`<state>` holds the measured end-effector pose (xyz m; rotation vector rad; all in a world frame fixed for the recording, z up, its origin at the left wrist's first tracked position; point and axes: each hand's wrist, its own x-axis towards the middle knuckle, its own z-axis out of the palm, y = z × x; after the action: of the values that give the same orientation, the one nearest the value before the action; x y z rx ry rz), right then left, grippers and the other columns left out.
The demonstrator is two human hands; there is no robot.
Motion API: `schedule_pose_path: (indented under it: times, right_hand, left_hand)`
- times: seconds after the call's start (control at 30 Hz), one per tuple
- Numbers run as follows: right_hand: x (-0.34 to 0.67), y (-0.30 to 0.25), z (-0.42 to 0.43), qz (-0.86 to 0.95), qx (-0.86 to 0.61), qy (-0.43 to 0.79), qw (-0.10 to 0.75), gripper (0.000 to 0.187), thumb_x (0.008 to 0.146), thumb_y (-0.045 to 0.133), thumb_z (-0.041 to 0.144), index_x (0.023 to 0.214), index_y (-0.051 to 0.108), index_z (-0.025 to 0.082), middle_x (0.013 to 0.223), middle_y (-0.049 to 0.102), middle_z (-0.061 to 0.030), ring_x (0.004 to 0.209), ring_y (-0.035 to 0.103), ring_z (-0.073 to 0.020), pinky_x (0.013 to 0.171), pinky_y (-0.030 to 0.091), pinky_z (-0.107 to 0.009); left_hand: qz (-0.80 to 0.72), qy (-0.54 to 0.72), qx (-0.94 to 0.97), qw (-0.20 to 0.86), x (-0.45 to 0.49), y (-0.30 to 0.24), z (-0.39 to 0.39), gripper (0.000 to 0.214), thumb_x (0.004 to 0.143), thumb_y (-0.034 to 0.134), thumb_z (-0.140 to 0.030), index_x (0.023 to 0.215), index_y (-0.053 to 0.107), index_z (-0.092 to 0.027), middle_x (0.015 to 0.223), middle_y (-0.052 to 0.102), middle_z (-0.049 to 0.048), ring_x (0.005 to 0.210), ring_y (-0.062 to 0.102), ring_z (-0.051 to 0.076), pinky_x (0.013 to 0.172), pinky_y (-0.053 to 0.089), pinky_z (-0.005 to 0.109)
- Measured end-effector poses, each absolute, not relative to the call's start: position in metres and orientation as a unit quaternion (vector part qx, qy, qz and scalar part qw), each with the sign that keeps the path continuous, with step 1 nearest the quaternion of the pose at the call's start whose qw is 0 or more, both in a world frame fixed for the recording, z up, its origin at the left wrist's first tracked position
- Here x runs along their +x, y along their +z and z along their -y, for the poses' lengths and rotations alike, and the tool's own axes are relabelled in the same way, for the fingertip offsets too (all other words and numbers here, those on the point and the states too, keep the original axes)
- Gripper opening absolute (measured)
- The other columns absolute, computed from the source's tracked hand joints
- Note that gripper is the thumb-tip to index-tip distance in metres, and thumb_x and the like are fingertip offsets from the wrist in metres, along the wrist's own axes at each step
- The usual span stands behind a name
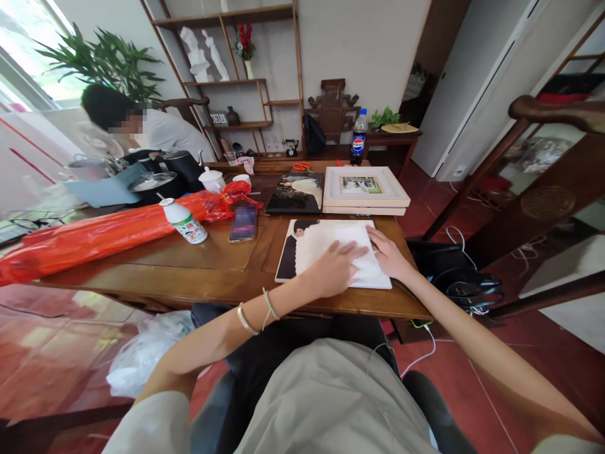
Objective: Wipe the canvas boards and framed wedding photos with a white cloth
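Note:
A flat photo panel [307,252] with a dark-suited figure printed at its left side lies near the table's front edge. My left hand [338,268] rests on its pale right part, fingers stretched out and spread. At the panel's right edge, my right hand [386,252] lies with extended fingers touching the border. Whether a cloth or sheet lies under my left palm, I cannot tell. Just behind are a dark photo panel [297,193] and a cream picture frame [399,197] with a small photo in its middle, stacked on another frame.
Left on the wooden table [222,268] are a phone [243,222], a white bottle [183,221] and a long red plastic-wrapped bundle [108,230]. Orange scissors [301,166] and a cola bottle [358,139] stand farther back. Another person [177,135] sits at the far left.

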<state>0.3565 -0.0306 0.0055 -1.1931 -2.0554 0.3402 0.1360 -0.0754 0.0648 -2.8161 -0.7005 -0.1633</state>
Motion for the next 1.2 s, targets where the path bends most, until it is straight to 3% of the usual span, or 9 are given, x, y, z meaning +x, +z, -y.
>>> schedule_pose_path:
  times: [0.27, 0.47, 0.6, 0.73, 0.87, 1.03, 1.13, 1.2]
  right_hand:
    - [0.356, 0.007, 0.032, 0.794, -0.467, 0.142, 0.362, 0.047, 0.089, 0.043, 0.022, 0.134, 0.054, 0.025, 0.144, 0.05, -0.0064, 0.138, 0.039, -0.0265, 0.115, 0.03, -0.053]
    - [0.359, 0.006, 0.03, 0.794, -0.459, 0.143, 0.372, 0.046, 0.093, 0.041, 0.042, 0.132, 0.056, 0.022, 0.141, 0.053, -0.0105, 0.136, 0.042, -0.0283, 0.115, 0.031, -0.053]
    - [0.363, 0.005, 0.031, 0.816, -0.416, 0.142, 0.375, 0.06, 0.084, 0.056, 0.053, 0.133, 0.054, 0.02, 0.143, 0.05, -0.0144, 0.135, 0.042, -0.0322, 0.113, 0.034, -0.052]
    - [0.362, 0.006, 0.031, 0.801, -0.439, 0.154, 0.376, 0.049, 0.089, 0.049, 0.046, 0.133, 0.055, 0.023, 0.142, 0.052, -0.0101, 0.136, 0.042, -0.0294, 0.114, 0.033, -0.051]
    - [0.359, 0.008, 0.032, 0.79, -0.464, 0.155, 0.37, 0.044, 0.09, 0.044, 0.029, 0.133, 0.055, 0.026, 0.143, 0.052, -0.0057, 0.137, 0.041, -0.0265, 0.115, 0.031, -0.051]
    - [0.357, 0.01, 0.034, 0.796, -0.468, 0.15, 0.354, 0.048, 0.087, 0.046, 0.023, 0.134, 0.055, 0.024, 0.144, 0.05, -0.007, 0.137, 0.04, -0.0278, 0.115, 0.031, -0.053]
    - [0.355, 0.009, 0.034, 0.79, -0.48, 0.138, 0.356, 0.046, 0.089, 0.044, 0.024, 0.133, 0.055, 0.021, 0.144, 0.05, -0.0088, 0.137, 0.041, -0.0283, 0.115, 0.031, -0.053]
    - [0.354, 0.008, 0.033, 0.786, -0.484, 0.131, 0.361, 0.045, 0.09, 0.043, 0.026, 0.132, 0.055, 0.02, 0.143, 0.051, -0.0096, 0.137, 0.041, -0.0281, 0.115, 0.031, -0.052]
  left_hand:
    - [0.261, -0.065, -0.959, 0.088, 0.142, 0.064, 0.156, 0.03, 0.094, 0.044, -0.026, 0.096, 0.074, -0.019, 0.149, 0.041, 0.0093, 0.136, 0.037, 0.034, 0.105, 0.035, 0.054]
    - [0.366, -0.013, -0.924, 0.111, 0.169, 0.073, 0.126, 0.031, 0.092, 0.046, -0.023, 0.109, 0.07, -0.013, 0.145, 0.043, 0.0185, 0.131, 0.042, 0.037, 0.099, 0.042, 0.056]
    - [0.397, -0.006, -0.904, 0.157, 0.178, 0.068, 0.101, 0.035, 0.09, 0.044, -0.014, 0.115, 0.067, -0.01, 0.144, 0.043, 0.0213, 0.129, 0.044, 0.041, 0.093, 0.046, 0.058]
    - [0.334, -0.043, -0.923, 0.185, 0.174, 0.056, 0.111, 0.035, 0.088, 0.046, -0.013, 0.114, 0.069, -0.014, 0.15, 0.036, 0.0176, 0.13, 0.042, 0.045, 0.097, 0.042, 0.059]
    - [0.272, -0.041, -0.946, 0.172, 0.163, 0.057, 0.143, 0.031, 0.09, 0.048, -0.019, 0.11, 0.071, -0.02, 0.147, 0.042, 0.0145, 0.129, 0.043, 0.044, 0.097, 0.04, 0.062]
    - [0.196, -0.053, -0.973, 0.111, 0.14, 0.072, 0.148, 0.026, 0.092, 0.046, -0.02, 0.099, 0.071, -0.018, 0.145, 0.045, 0.0118, 0.132, 0.044, 0.035, 0.104, 0.039, 0.048]
    - [0.203, -0.051, -0.976, 0.055, 0.124, 0.08, 0.115, 0.024, 0.086, 0.052, -0.014, 0.104, 0.068, -0.015, 0.14, 0.05, 0.013, 0.131, 0.045, 0.026, 0.105, 0.04, 0.034]
    - [0.239, -0.054, -0.969, 0.016, 0.117, 0.084, 0.084, 0.028, 0.082, 0.052, -0.011, 0.106, 0.066, -0.014, 0.129, 0.059, 0.0131, 0.125, 0.05, 0.023, 0.1, 0.044, 0.031]
